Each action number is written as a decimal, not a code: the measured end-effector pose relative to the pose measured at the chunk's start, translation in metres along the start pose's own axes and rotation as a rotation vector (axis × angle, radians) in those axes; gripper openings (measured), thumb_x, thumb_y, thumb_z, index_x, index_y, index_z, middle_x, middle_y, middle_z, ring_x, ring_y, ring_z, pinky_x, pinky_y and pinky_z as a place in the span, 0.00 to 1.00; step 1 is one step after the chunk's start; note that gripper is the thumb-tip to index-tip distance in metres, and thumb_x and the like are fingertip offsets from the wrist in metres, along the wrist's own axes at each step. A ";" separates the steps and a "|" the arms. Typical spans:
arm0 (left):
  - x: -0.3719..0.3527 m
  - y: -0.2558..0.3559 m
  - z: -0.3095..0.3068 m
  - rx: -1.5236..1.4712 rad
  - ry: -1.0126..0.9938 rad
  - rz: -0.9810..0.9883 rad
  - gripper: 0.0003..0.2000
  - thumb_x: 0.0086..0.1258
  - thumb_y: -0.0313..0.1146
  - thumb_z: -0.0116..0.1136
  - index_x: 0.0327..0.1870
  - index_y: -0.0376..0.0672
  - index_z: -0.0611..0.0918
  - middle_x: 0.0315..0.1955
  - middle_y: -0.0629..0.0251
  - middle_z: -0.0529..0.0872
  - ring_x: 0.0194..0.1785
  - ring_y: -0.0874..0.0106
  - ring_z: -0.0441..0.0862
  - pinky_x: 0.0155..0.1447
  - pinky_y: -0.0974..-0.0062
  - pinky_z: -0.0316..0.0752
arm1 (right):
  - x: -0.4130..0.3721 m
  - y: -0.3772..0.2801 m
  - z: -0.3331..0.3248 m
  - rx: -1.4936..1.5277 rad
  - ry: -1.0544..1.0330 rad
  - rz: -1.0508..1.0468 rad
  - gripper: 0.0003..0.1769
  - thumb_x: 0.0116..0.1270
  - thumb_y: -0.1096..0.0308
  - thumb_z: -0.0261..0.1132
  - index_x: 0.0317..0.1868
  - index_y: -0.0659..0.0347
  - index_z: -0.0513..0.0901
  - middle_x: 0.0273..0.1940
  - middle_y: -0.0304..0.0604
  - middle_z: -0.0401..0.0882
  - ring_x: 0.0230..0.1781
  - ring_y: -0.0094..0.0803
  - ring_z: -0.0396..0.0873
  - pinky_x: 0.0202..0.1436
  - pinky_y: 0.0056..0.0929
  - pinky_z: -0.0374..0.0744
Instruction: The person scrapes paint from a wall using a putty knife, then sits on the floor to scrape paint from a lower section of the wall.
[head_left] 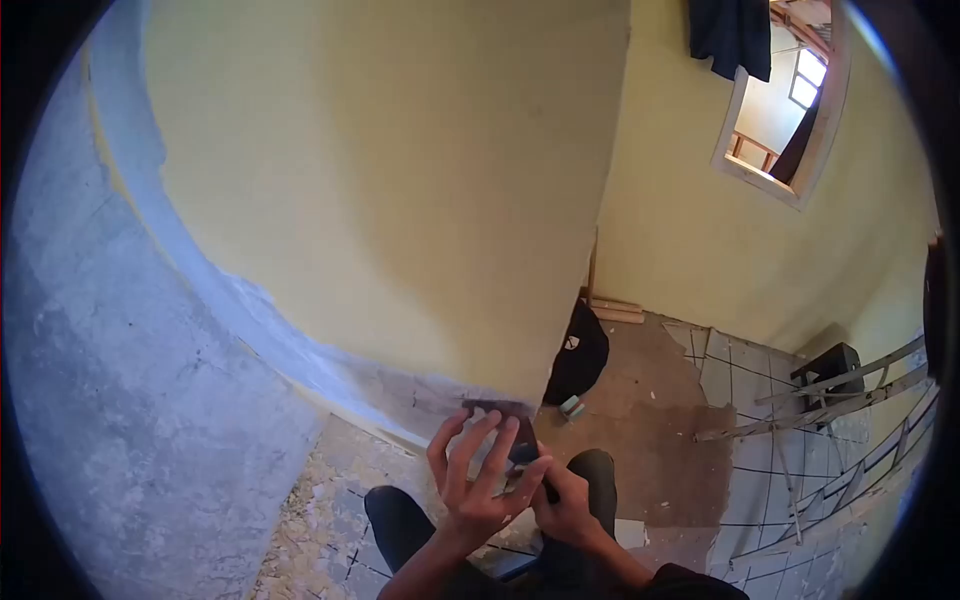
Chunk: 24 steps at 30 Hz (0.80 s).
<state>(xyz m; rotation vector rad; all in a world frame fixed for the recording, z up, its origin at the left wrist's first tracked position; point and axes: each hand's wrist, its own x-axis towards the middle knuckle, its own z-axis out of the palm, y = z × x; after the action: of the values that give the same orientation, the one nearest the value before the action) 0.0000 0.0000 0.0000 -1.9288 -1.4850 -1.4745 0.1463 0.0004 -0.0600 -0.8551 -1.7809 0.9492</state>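
Note:
Low on the yellow wall (440, 200), near its right corner, a dark wide-bladed scraper (525, 436) has its edge against the bare grey strip at the wall's foot. My left hand (480, 478) presses on the blade, fingers bent and somewhat apart, thumb stretched toward the handle. Closed around the handle is my right hand (565, 503), just to the right and below. Most of the handle is hidden by the fingers.
Chips of paint or plaster (310, 530) litter the floor at left. Past the corner lie a black cloth item (580, 355) and a small box (572, 407). A wooden ladder (815, 405) and a black box (835, 372) are at right. Dark cloth (728, 35) hangs by a window opening.

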 end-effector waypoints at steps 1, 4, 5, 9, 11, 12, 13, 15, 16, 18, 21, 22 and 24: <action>-0.005 0.007 -0.001 -0.006 0.018 -0.022 0.24 0.61 0.43 0.74 0.54 0.37 0.85 0.57 0.57 0.80 0.63 0.51 0.72 0.64 0.53 0.73 | -0.009 -0.004 0.001 -0.061 0.059 -0.059 0.31 0.65 0.79 0.66 0.69 0.70 0.71 0.59 0.62 0.80 0.53 0.52 0.85 0.54 0.35 0.84; 0.017 -0.004 0.017 -0.004 0.113 0.053 0.23 0.59 0.40 0.74 0.52 0.35 0.85 0.56 0.56 0.80 0.62 0.51 0.74 0.64 0.55 0.73 | 0.019 0.013 0.007 -0.117 0.211 -0.254 0.29 0.64 0.81 0.65 0.67 0.72 0.72 0.57 0.65 0.80 0.53 0.52 0.85 0.53 0.37 0.84; 0.014 0.001 0.015 -0.018 0.114 0.048 0.23 0.59 0.38 0.74 0.52 0.34 0.85 0.56 0.56 0.81 0.62 0.51 0.74 0.64 0.56 0.73 | 0.012 0.011 0.010 -0.128 0.258 -0.268 0.28 0.64 0.82 0.64 0.66 0.73 0.73 0.56 0.65 0.80 0.53 0.52 0.85 0.52 0.37 0.84; 0.013 0.004 0.012 -0.033 0.104 0.079 0.22 0.58 0.33 0.74 0.53 0.33 0.85 0.56 0.55 0.82 0.61 0.53 0.75 0.64 0.57 0.73 | 0.009 0.004 0.018 -0.155 0.289 -0.242 0.28 0.64 0.83 0.64 0.66 0.74 0.73 0.55 0.65 0.81 0.52 0.53 0.86 0.50 0.37 0.83; 0.017 0.008 0.011 -0.054 0.099 0.054 0.22 0.57 0.31 0.73 0.53 0.33 0.85 0.56 0.56 0.82 0.60 0.53 0.76 0.64 0.57 0.74 | 0.006 -0.003 0.019 -0.116 0.268 -0.204 0.27 0.64 0.83 0.63 0.66 0.74 0.73 0.55 0.66 0.81 0.51 0.54 0.86 0.49 0.36 0.83; 0.017 0.010 0.011 -0.063 0.118 0.038 0.22 0.56 0.31 0.73 0.53 0.34 0.85 0.56 0.57 0.82 0.60 0.53 0.76 0.63 0.57 0.73 | 0.002 -0.007 0.019 -0.100 0.261 -0.178 0.28 0.66 0.84 0.62 0.67 0.74 0.72 0.55 0.66 0.81 0.51 0.54 0.85 0.49 0.36 0.83; 0.017 0.012 0.012 -0.069 0.140 0.021 0.22 0.56 0.30 0.73 0.53 0.34 0.86 0.56 0.58 0.82 0.60 0.53 0.75 0.63 0.57 0.73 | -0.002 -0.013 0.019 -0.108 0.255 -0.155 0.28 0.66 0.84 0.62 0.67 0.74 0.72 0.55 0.66 0.81 0.51 0.54 0.85 0.49 0.36 0.83; 0.019 0.012 0.012 -0.065 0.140 0.016 0.22 0.54 0.29 0.72 0.53 0.36 0.86 0.55 0.59 0.82 0.59 0.54 0.75 0.63 0.58 0.73 | -0.003 -0.025 0.020 -0.075 0.263 -0.036 0.28 0.67 0.84 0.60 0.68 0.73 0.71 0.56 0.66 0.80 0.52 0.52 0.85 0.51 0.35 0.82; 0.022 0.013 0.011 -0.109 0.138 0.007 0.22 0.54 0.28 0.72 0.54 0.36 0.86 0.55 0.59 0.82 0.60 0.54 0.75 0.63 0.58 0.73 | -0.003 -0.028 0.021 -0.072 0.268 -0.030 0.28 0.67 0.84 0.60 0.69 0.73 0.71 0.57 0.67 0.79 0.53 0.50 0.85 0.52 0.35 0.81; 0.024 0.017 0.009 -0.179 0.130 -0.040 0.21 0.55 0.27 0.72 0.53 0.37 0.87 0.55 0.60 0.83 0.59 0.55 0.75 0.63 0.59 0.73 | -0.003 -0.036 0.024 -0.098 0.282 -0.063 0.28 0.70 0.84 0.57 0.71 0.73 0.68 0.42 0.53 0.79 0.38 0.35 0.80 0.39 0.30 0.78; 0.018 0.012 0.000 -0.136 0.080 0.019 0.20 0.59 0.26 0.71 0.54 0.37 0.86 0.55 0.57 0.82 0.57 0.59 0.77 0.60 0.62 0.76 | -0.001 -0.051 0.018 -0.107 0.297 -0.070 0.29 0.71 0.82 0.57 0.73 0.71 0.66 0.38 0.50 0.82 0.33 0.31 0.81 0.37 0.29 0.78; 0.012 0.013 0.000 -0.136 0.077 0.018 0.20 0.59 0.26 0.71 0.54 0.37 0.86 0.55 0.57 0.82 0.57 0.59 0.77 0.60 0.62 0.76 | -0.001 -0.054 0.017 -0.090 0.303 -0.052 0.31 0.70 0.81 0.61 0.73 0.68 0.67 0.48 0.60 0.84 0.44 0.42 0.87 0.48 0.33 0.81; 0.003 0.013 0.001 -0.338 0.135 -0.213 0.16 0.65 0.26 0.68 0.54 0.36 0.85 0.57 0.56 0.80 0.57 0.64 0.79 0.56 0.67 0.79 | -0.004 -0.053 0.015 -0.102 0.286 -0.015 0.31 0.71 0.80 0.60 0.74 0.67 0.66 0.45 0.58 0.85 0.41 0.40 0.87 0.47 0.33 0.81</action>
<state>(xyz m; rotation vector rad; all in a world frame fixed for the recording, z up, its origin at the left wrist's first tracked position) 0.0115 -0.0033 0.0066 -1.8432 -1.4952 -2.0204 0.1258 -0.0311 -0.0193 -0.9880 -1.5954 0.6927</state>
